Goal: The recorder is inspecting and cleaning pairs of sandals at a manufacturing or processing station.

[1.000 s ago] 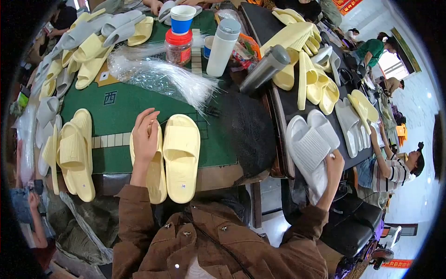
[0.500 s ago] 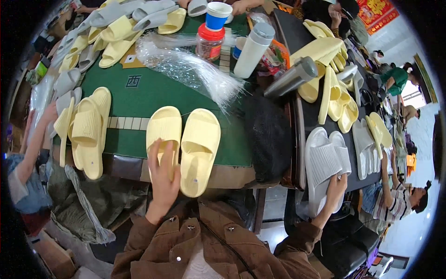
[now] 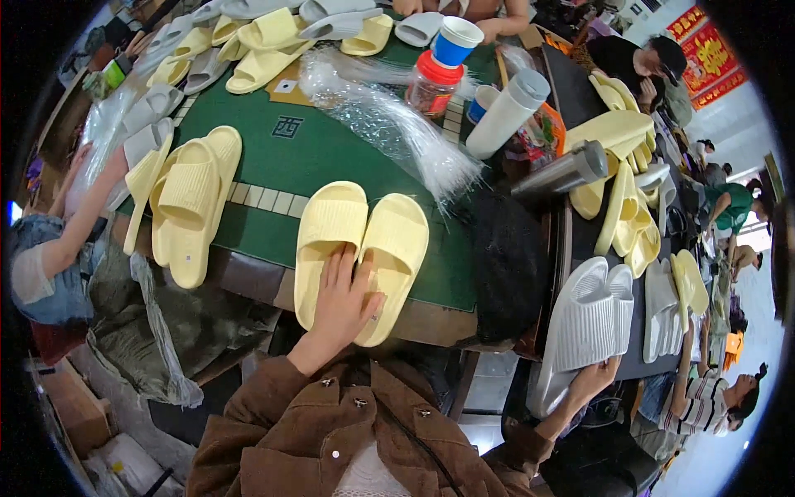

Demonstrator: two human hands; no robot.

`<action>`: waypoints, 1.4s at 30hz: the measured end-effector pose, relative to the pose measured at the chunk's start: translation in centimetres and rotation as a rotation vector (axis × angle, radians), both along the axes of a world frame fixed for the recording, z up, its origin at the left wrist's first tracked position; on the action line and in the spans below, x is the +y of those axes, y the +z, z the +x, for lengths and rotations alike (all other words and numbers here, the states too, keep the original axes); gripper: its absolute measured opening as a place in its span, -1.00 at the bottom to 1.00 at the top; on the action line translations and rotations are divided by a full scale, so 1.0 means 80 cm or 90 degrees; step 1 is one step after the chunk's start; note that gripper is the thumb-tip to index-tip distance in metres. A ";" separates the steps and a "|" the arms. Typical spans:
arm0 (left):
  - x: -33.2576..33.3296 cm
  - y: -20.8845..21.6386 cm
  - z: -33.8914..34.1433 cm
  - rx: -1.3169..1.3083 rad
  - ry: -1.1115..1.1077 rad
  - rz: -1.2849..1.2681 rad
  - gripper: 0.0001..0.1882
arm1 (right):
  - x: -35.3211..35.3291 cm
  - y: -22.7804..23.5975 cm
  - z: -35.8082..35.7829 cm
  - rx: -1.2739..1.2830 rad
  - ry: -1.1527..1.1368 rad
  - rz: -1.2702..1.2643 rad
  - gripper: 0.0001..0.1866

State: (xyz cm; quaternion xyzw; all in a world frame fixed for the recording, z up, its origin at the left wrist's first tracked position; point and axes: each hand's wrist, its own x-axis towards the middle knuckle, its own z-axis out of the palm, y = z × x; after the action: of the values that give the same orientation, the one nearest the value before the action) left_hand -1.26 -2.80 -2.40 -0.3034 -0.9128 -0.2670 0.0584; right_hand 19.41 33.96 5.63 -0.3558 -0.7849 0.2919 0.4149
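A pair of pale yellow slippers lies side by side before me at the table's front edge: a left slipper point(image 3: 331, 219) and a right slipper point(image 3: 399, 236). My left hand point(image 3: 335, 306) rests over their inner edges, fingers stretched toward the left slipper's strap and thumb on the right one's insole. Low at the right, my right hand point(image 3: 595, 379) grips a pair of grey ribbed slippers point(image 3: 580, 323) by the near side. Its fingertips are partly hidden behind them.
More yellow slippers point(image 3: 186, 199) stand at the left, beside a co-worker's arm point(image 3: 91, 203). Clear plastic strands point(image 3: 389, 124) cross the green mat point(image 3: 265, 174). A white bottle point(image 3: 509, 112), a steel flask point(image 3: 563, 170) and a red-lidded jar point(image 3: 433, 83) stand behind. Slippers crowd the right-hand table.
My left hand has shifted from the left yellow slipper to the space between the two. My right hand still holds the grey pair. The view has turned, sliding the table rightward.
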 end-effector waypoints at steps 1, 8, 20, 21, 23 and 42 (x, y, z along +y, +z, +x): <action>-0.003 -0.002 -0.002 0.003 0.007 -0.003 -0.25 | -0.015 0.007 -0.012 -0.011 0.025 0.074 -0.64; -0.048 -0.007 -0.039 0.060 0.046 -0.002 -0.34 | -0.111 0.043 -0.089 0.038 0.224 0.020 -0.57; -0.176 -0.005 -0.106 0.092 0.164 -0.044 -0.58 | -0.248 -0.019 -0.217 -0.168 0.547 -0.137 -0.75; -0.181 -0.005 -0.113 0.096 0.179 -0.045 -0.59 | -0.251 -0.023 -0.224 -0.149 0.542 -0.132 -0.76; -0.194 -0.007 -0.127 0.114 0.198 -0.051 -0.60 | -0.262 -0.037 -0.239 -0.137 0.516 -0.205 -0.79; -0.081 0.038 -0.053 0.018 0.120 0.183 -0.51 | -0.213 -0.076 -0.227 -0.003 0.428 -0.193 -0.66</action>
State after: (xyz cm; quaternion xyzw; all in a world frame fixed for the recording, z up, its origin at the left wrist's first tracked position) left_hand -5.50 -9.24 0.68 -0.2090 -0.8887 -0.3838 0.1387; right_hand 1.22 16.91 -0.45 -0.1361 -0.8068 0.5239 0.2369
